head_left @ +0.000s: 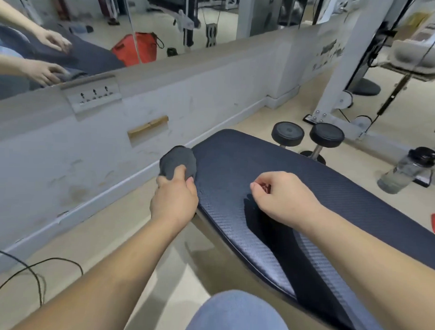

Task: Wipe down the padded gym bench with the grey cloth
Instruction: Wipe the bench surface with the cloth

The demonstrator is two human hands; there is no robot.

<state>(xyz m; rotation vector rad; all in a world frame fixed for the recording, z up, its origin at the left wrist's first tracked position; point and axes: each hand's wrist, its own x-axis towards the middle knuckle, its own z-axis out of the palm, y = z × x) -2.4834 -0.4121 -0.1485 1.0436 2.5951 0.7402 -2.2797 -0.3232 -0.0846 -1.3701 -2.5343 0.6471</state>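
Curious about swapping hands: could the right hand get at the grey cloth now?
Probably yes: only bare bench pad lies between right hand and grey cloth, though the left hand grips it.

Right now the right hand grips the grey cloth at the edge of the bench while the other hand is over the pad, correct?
No, the hands are swapped. The head view shows the left hand gripping the grey cloth at the edge of the bench, while the right hand is over the pad.
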